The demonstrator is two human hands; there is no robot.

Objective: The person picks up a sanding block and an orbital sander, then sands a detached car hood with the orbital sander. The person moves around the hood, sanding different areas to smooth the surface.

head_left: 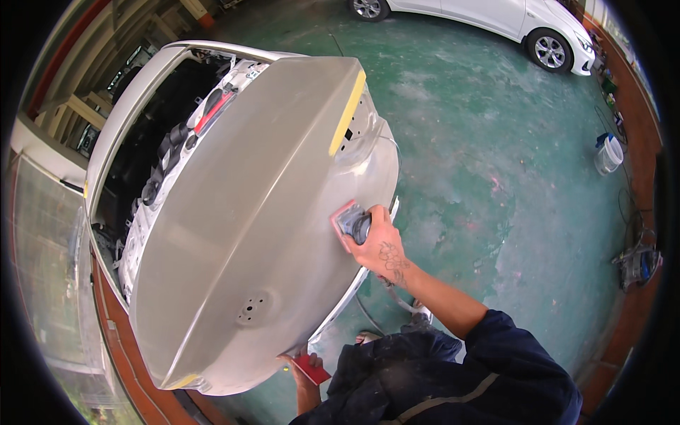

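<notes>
My right hand (381, 244) is closed round a small palm sander (344, 221) with a dark body and a pinkish-red pad. The pad rests against the grey car trunk lid (248, 184), near its right part. Lower down, my left hand (306, 386) grips a flat red sanding pad (312, 369) beside the lid's lower edge; part of this hand is hidden. Dull grey primer covers the lid, with yellow tape (347, 113) along one edge. A hose (363, 312) hangs below my right forearm.
Behind the lid lies the car's open rear window frame (134, 106). A white car (489, 18) stands at the far side of the green floor (482, 163). On the right are a white bucket (608, 156), a machine (637, 265) and cables along the wall.
</notes>
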